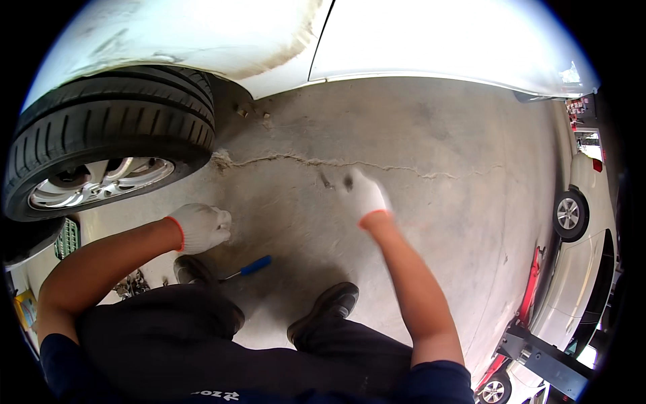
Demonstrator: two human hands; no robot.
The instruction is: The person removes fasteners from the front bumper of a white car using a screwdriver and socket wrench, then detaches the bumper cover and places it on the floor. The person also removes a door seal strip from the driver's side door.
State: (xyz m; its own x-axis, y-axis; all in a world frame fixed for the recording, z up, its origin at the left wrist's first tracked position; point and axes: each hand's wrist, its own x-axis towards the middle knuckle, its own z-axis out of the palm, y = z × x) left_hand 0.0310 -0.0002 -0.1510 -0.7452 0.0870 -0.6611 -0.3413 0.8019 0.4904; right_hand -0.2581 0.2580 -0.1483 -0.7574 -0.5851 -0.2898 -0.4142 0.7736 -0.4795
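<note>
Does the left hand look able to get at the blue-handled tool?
Probably yes: the left hand is near the blue-handled tool, with nothing covering its handle, though a shoe sits by its shaft.

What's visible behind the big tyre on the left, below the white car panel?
Beside the tyre, under the edge of the white car panel, shadowed floor shows with small brownish bits. Whatever lies further in is covered by tyre and panel.
</note>
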